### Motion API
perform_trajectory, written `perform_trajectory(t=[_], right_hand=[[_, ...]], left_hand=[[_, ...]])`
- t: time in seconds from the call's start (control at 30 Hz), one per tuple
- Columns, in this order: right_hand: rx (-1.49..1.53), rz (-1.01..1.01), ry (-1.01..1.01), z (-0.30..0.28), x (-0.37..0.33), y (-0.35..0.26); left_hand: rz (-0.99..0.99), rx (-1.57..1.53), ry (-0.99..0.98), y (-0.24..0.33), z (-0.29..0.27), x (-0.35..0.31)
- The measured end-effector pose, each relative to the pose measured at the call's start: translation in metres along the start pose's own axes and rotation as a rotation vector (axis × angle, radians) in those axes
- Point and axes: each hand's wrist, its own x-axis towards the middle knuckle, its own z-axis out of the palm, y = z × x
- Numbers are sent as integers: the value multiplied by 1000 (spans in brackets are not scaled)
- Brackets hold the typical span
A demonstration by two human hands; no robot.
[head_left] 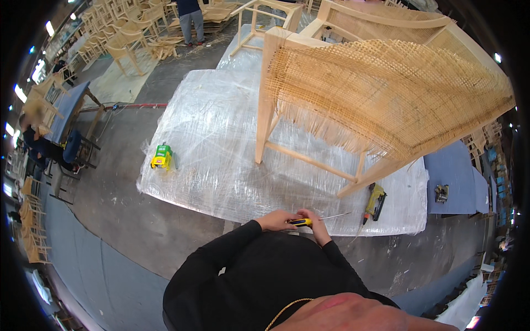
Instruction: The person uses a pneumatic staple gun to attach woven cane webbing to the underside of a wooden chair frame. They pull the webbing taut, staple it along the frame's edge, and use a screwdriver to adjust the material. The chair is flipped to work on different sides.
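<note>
My left hand [276,220] and my right hand [317,227] are close together in front of my body, both closed around a tool with a yellow-and-black handle [301,222]. A thin metal shaft [337,215] points right from beyond my right hand; it roughly lines up with the handle, but my fingers hide whether they join. Ahead, a pale wooden chair [312,163] stands on a plastic-wrapped platform [215,132]. Woven cane [359,88] covers part of its frame, with loose strand ends hanging along the lower edge.
An olive-and-black air stapler or nailer [375,203] lies right of my hands. A green-and-yellow box [162,156] sits at the platform's left. Another chair frame [259,25] stands behind. A blue-grey surface [455,176] bears a small metal object [441,193]. People are farther off.
</note>
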Motion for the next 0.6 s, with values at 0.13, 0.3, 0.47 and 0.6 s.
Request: perform_trajectory(t=[0.13,0.3,0.47,0.6], right_hand=[[473,181,458,-22,-7,26],[13,286,866,-199,27,159],[-561,60,752,-251,85,138],[-900,-126,1097,-329,69,154]], left_hand=[[35,105,464,21,-64,8],[179,168,1531,73,-178,17],[315,-5,1306,113,-272,14],[413,-379,983,115,-262,56]])
